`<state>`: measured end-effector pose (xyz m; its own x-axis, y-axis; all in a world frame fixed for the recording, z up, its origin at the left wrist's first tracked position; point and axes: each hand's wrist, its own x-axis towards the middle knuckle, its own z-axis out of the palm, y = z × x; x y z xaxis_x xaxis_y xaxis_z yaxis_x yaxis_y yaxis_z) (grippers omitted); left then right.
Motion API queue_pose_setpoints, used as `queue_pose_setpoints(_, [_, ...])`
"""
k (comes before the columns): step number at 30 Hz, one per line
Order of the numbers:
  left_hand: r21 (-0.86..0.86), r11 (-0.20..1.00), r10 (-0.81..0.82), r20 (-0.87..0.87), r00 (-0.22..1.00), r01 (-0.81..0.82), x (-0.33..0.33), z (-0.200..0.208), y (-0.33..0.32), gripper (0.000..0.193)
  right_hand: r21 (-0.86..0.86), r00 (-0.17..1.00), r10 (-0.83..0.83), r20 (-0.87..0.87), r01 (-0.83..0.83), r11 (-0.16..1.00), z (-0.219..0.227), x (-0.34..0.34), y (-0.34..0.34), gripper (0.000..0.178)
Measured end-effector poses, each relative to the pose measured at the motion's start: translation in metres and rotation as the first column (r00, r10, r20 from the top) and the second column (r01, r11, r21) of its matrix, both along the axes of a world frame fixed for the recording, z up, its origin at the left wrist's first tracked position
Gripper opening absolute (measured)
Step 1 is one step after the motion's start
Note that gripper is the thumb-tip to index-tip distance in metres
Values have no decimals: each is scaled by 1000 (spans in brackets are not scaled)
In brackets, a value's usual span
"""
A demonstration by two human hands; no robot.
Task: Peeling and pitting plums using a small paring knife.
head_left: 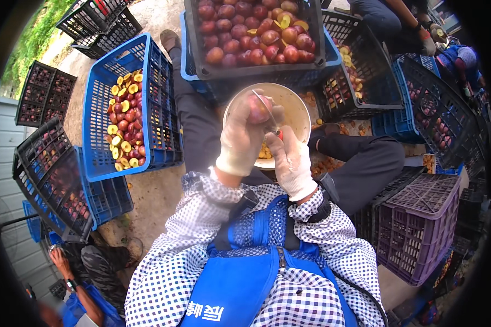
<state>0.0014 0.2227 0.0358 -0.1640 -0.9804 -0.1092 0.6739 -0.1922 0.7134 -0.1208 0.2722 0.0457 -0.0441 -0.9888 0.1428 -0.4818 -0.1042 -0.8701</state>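
Note:
My left hand (239,139), in a whitish work glove, is closed around a reddish plum (258,111). A knife with a red handle (280,134) is in my gloved right hand (293,166), its fingers wrapped round the handle. The thin blade lies across the plum, touching it as far as I can see. Both hands are over a round cream bucket (306,114) between my legs. Yellow pieces lie in its bottom, partly hidden by my hands. Just beyond the bucket, a black crate (262,72) full of whole plums rests on a blue crate (188,68).
To the left stands a blue crate (163,109) with halved and whole plums. Black crates (376,82) with cut fruit stand at the right, near a purple crate (414,234). Scattered pits and pieces litter the floor by my right leg. Other people sit lower left and upper right.

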Motion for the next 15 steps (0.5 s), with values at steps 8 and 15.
queue_pose_setpoints(8, [59, 996, -76, 101, 992, 71, 2, 2, 2, 45, 192, 951, 108, 289, -168, 967, -18, -4, -10, 30])
queue_pose_setpoints(15, [-130, 971, -108, 501, 859, 198, 15, 16, 1, 43, 88, 730, 149, 667, -276, 957, -19, 1, -9, 27])
